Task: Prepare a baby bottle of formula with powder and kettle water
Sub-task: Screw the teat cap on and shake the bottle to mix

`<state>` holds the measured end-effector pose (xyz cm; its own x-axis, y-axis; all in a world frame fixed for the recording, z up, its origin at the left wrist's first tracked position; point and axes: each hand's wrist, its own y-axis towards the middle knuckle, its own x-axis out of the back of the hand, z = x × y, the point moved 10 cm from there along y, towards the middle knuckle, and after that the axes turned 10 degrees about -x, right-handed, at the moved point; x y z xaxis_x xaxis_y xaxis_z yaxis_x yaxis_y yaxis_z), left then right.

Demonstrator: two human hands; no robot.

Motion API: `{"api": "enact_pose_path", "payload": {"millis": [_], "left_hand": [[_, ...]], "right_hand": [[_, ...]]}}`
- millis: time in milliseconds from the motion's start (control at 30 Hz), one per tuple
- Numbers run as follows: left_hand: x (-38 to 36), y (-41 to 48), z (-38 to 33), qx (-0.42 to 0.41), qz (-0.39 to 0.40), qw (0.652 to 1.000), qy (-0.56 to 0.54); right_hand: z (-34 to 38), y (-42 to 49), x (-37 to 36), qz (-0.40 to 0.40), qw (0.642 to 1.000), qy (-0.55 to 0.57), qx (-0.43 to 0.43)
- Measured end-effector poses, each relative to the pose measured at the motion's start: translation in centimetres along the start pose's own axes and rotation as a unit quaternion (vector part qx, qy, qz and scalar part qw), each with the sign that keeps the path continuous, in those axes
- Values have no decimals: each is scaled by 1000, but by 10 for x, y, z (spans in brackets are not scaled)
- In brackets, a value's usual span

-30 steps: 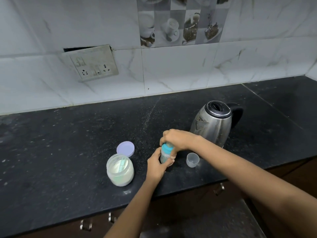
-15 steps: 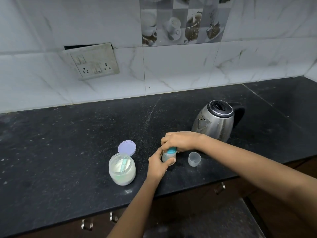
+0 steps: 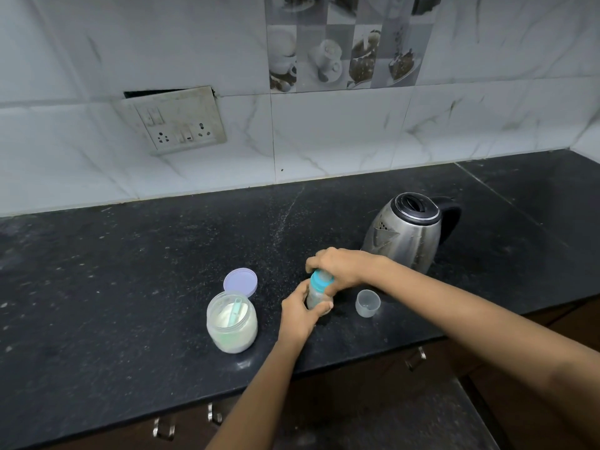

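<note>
Bottle (image 3: 316, 295), one, stood on the worktop (image 3: 130, 287), gripped by two hands.
Left hand (image 3: 297, 315) fingers wrapped its body; right hand (image 3: 341, 267) fingers closed over its teal collar. Nearby: one clear cap (image 3: 367, 303), one open powder jar (image 3: 232, 323), one lilac lid (image 3: 240, 282), one steel kettle (image 3: 406, 233); black stone worktop, marble-tiled wall, one socket plate (image 3: 177, 120).

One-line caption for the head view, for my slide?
Left hand steadies baby bottle; right hand grips its blue collar, beside kettle.

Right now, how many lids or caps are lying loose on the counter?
2: a purple lid leaning behind the powder jar, and a clear cap right of the bottle. Others may hide under the hands.
</note>
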<state>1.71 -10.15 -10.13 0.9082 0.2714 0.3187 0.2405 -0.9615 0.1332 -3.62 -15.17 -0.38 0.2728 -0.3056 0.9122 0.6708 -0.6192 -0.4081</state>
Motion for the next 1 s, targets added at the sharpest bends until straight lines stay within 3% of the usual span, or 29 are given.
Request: {"api": "enact_pose_path", "payload": {"millis": [133,300,667,767,867,1000], "left_hand": [[0,1,3,9,0,1000,8],[-1,1,5,14,2,1000,8],[0,2,7,23,0,1000,2],[1,1,5,15,4,1000,9],[1,1,4,11,0,1000,11],[1,0,4,11,-1,1000,3]], "right_hand": [[18,-11,6,12,994,-24,103],[17,-6,7,8,994,-39,101],[33,-14,-3,-3,956,-159,246],[29,-8,0,2,970,-105,220],[15,3,2,13,989,-79,127],[-11,7,-1,-72,995,60,-29]]}}
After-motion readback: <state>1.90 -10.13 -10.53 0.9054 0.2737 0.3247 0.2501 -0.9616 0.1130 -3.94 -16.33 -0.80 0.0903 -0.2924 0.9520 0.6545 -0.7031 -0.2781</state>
